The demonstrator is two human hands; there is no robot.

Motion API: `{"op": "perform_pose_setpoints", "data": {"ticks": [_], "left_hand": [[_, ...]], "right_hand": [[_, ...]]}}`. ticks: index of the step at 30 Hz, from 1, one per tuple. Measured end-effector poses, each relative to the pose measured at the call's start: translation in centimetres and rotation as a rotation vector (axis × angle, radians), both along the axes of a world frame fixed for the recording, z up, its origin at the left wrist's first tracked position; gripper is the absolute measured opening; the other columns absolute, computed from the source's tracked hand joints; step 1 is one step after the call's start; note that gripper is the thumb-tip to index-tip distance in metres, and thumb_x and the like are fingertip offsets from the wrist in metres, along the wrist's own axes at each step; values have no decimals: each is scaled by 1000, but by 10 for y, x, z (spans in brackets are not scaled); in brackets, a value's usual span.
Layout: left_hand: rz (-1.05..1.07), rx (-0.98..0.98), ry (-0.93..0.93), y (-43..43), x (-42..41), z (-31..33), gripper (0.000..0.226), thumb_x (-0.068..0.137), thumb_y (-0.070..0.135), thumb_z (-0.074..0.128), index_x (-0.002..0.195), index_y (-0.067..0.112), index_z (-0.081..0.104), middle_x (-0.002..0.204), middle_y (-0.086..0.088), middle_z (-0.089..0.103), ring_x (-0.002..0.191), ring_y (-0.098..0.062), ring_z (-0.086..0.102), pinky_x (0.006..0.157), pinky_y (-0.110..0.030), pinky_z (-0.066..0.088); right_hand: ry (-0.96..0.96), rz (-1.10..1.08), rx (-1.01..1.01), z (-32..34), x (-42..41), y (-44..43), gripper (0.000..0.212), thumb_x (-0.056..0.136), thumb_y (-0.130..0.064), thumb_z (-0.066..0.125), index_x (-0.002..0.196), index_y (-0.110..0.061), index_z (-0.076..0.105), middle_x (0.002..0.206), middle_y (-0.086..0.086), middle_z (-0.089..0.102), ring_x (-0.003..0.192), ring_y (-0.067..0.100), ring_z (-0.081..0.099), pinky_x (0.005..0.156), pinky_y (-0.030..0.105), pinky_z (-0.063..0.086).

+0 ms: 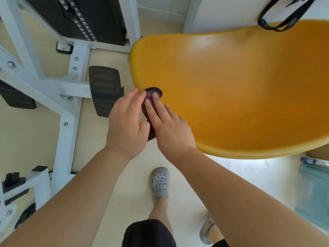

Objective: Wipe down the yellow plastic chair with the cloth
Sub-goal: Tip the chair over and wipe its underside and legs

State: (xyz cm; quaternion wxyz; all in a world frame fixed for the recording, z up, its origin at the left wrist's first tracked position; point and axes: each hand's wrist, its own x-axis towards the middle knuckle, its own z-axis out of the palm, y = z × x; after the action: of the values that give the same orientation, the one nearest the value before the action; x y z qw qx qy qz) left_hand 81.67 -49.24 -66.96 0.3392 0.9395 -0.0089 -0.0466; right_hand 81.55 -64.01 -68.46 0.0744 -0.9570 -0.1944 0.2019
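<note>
The yellow plastic chair (231, 90) fills the upper right of the view, its seat curving toward me. A small dark cloth (151, 98) lies over the seat's near left edge. My right hand (169, 125) presses on the cloth with straight fingers laid flat across it. My left hand (127, 122) sits beside it at the chair's rim, fingers nearly straight and touching the cloth's left side, thumb tucked toward the cloth. Most of the cloth is hidden under both hands.
A white metal gym machine frame (65, 104) with black foot pedals (105, 86) stands close on the left. Black straps (284, 16) hang over the chair's back. A teal towel (315, 191) and a pen (313, 161) lie on the floor at right. My feet in grey clogs (160, 182) stand below.
</note>
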Motion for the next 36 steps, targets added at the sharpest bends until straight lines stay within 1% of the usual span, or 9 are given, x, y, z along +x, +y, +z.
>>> {"op": "perform_pose_setpoints", "data": {"ticks": [4, 7, 12, 17, 22, 25, 28, 31, 36], "left_hand": [[-179, 102, -21, -34, -8, 4, 62, 80, 18, 47, 141, 9, 53, 145, -13, 51, 135, -34, 43, 114, -51, 33], [-257, 123, 9, -77, -17, 4, 60, 80, 21, 44, 137, 9, 57, 139, -13, 55, 131, -38, 46, 111, -51, 35], [-428, 148, 72, -165, -32, 3, 63, 78, 30, 36, 134, 13, 60, 136, -9, 59, 132, -37, 47, 111, -53, 35], [-513, 141, 139, -239, -44, -3, 64, 80, 34, 34, 135, 13, 58, 136, -6, 58, 127, -31, 49, 106, -47, 39], [-546, 159, 157, -308, -39, -10, 62, 85, 36, 37, 138, 11, 57, 136, -6, 58, 124, -31, 51, 104, -46, 43], [-505, 117, 140, -360, -27, -9, 62, 87, 38, 33, 138, 11, 57, 135, -8, 58, 123, -33, 52, 103, -46, 44], [-388, 12, 127, -415, -8, -7, 57, 91, 35, 34, 138, 11, 56, 136, -10, 58, 123, -33, 52, 105, -45, 42], [-327, 3, 100, -457, 11, -11, 56, 95, 37, 35, 139, 9, 54, 137, -12, 56, 124, -34, 52, 105, -45, 41], [-374, 161, 193, -501, 29, -22, 75, 93, 58, 20, 147, 13, 45, 145, -10, 49, 127, -34, 47, 104, -47, 40]], "right_hand": [[-145, -20, -33, -7, -57, -73, 85, 84, -12, 59, 158, -25, 20, 162, 1, 38, 135, 34, 53, 86, 43, 49], [-227, -36, -81, -11, -92, -139, 66, 91, -10, 45, 155, -24, 36, 155, 4, 47, 140, 35, 46, 107, 47, 38], [-230, -214, -116, -5, -118, -224, 53, 101, -29, 47, 153, -18, 45, 154, 5, 49, 149, 32, 35, 122, 53, 24], [-215, -449, -194, -5, -112, -283, 73, 101, -58, 33, 153, -8, 43, 158, 6, 44, 153, 29, 26, 125, 56, 10], [-232, -706, -272, -10, -77, -371, 75, 103, -57, 18, 157, -9, 35, 166, 5, 29, 157, 30, 6, 124, 58, 1], [-280, -754, -211, -10, -64, -388, 67, 105, -55, 23, 158, -15, 33, 168, 6, 23, 157, 34, 0, 124, 58, -4], [-319, -593, 5, -18, -67, -395, 40, 105, -43, 42, 135, -29, 63, 151, 2, 52, 156, 34, 13, 123, 59, 9], [-319, -615, 10, -23, -43, -439, 36, 102, -39, 42, 110, -23, 73, 135, -3, 62, 154, 29, 20, 123, 54, 9], [-335, -669, -95, -22, 21, -546, 55, 98, -40, 37, 147, -20, 51, 165, -2, 32, 156, 34, 11, 124, 60, 11]]}}
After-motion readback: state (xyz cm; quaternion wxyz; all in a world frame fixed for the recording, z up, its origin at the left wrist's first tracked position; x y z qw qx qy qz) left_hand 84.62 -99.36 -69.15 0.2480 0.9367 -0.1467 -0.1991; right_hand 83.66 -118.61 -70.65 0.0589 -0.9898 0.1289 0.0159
